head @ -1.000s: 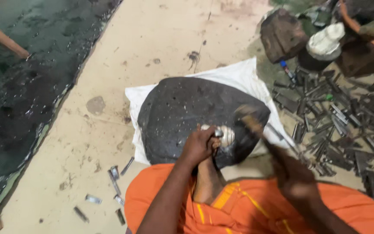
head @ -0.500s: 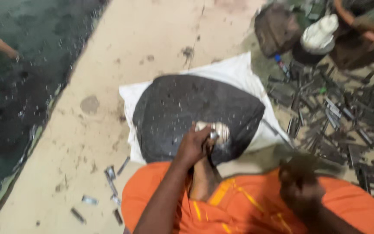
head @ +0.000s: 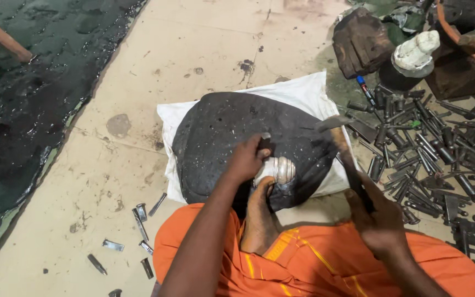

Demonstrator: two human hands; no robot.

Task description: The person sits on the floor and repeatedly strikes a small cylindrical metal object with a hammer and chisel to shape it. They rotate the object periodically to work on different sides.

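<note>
While the left hand is closed around a small dark punch stood upright on a shiny silver piece, the right hand is fisted tight on the handle of a hammer, head raised off to the right of the punch, not touching it; silver piece sits on the near edge of a big dark rounded block, pinned from below by a bare foot; block lies on a white sack on the tan floor; orange cloth covers the legs; heap of dark metal tools to the right, a few loose metal bits on floor at left, brown wooden block and white lump far right top, dark wet patch along left side
</note>
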